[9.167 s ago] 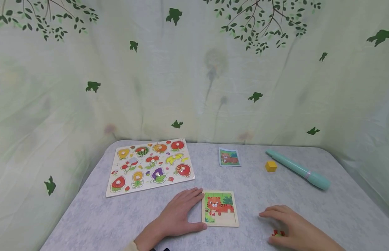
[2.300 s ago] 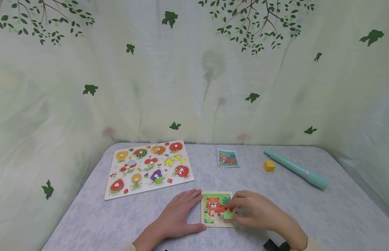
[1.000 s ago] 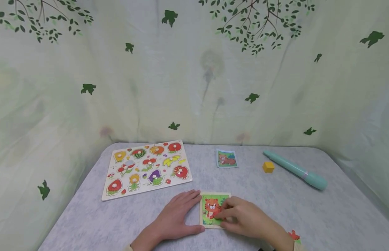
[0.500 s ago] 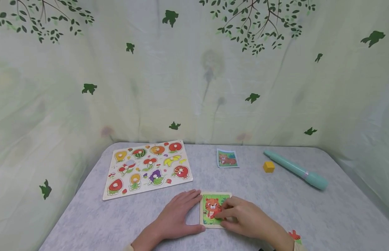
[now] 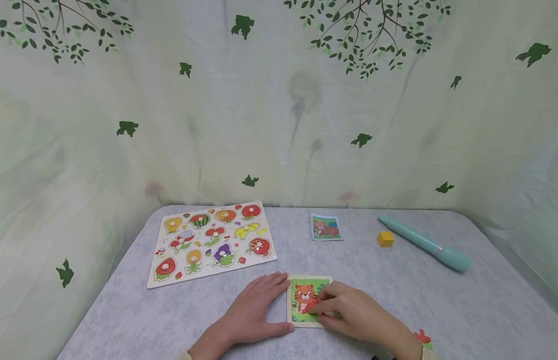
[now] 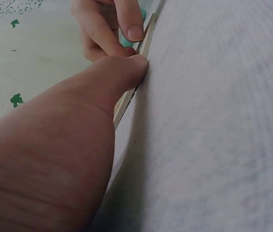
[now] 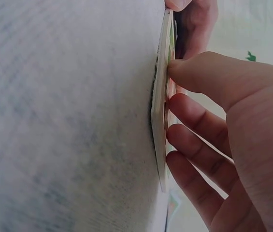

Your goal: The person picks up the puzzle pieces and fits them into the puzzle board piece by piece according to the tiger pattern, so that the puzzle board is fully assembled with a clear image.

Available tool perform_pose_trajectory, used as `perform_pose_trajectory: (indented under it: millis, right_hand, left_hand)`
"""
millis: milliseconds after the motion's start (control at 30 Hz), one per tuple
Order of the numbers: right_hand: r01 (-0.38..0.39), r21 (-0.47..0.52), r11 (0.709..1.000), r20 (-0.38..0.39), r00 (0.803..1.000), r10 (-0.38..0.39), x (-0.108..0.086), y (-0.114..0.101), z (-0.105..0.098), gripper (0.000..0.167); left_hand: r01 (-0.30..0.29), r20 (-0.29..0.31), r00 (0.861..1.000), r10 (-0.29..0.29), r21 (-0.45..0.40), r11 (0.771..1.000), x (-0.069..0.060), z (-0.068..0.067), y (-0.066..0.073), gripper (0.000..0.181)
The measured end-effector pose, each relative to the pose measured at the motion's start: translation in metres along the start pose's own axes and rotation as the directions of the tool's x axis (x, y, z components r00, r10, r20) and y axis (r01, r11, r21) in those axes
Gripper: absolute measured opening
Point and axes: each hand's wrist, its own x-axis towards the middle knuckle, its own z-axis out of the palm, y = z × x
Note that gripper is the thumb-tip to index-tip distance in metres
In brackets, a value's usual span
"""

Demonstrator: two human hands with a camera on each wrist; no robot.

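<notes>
A small tiger jigsaw puzzle in a wooden frame lies flat on the table in the head view. My left hand rests beside it, thumb at its lower left corner and fingertips at its upper left edge. My right hand is over its right part and hides much of it. In the right wrist view, the thumb and bent fingertips touch the puzzle's face, spaced apart; no raised piece shows between them. A loose orange and green puzzle piece lies near the right sleeve.
A fruit peg puzzle board lies at the back left. Behind the tiger puzzle is a small bear picture card. A yellow cube and a teal stick-like tube lie at the back right. A leaf-printed curtain surrounds the table.
My right hand went from near a loose piece to the tiger puzzle with a green piece, then shifted slightly left. More green shows along the puzzle's bottom. Over the last second, both hands stay nearly still.
</notes>
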Motion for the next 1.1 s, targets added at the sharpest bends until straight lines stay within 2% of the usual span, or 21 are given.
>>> perform_pose_trajectory:
  millis: [400, 667, 867, 1100]
  right_hand:
    - [0.020, 0.035, 0.999, -0.034, 0.999, -0.019, -0.001, 0.000, -0.005, 0.026]
    - [0.064, 0.038, 0.997, -0.078, 0.995, -0.061, 0.000, 0.001, -0.008, 0.026]
    - [0.028, 0.044, 0.999, -0.056, 0.998, -0.026, -0.007, 0.001, -0.012, 0.024]
    - [-0.015, 0.025, 1.000, -0.082, 0.996, 0.017, -0.015, 0.002, -0.017, 0.025]
  left_hand:
    - [-0.003, -0.002, 1.000, 0.003, -0.001, 1.000, 0.000, -0.001, 0.000, 0.093]
    - [-0.010, -0.011, 1.000, 0.010, 0.001, 1.000, 0.001, 0.000, -0.002, 0.093]
    - [0.004, 0.016, 1.000, -0.004, -0.027, 1.000, 0.001, 0.001, -0.002, 0.093]
    - [-0.002, 0.012, 1.000, 0.002, 0.005, 1.000, 0.000, 0.001, -0.004, 0.094]
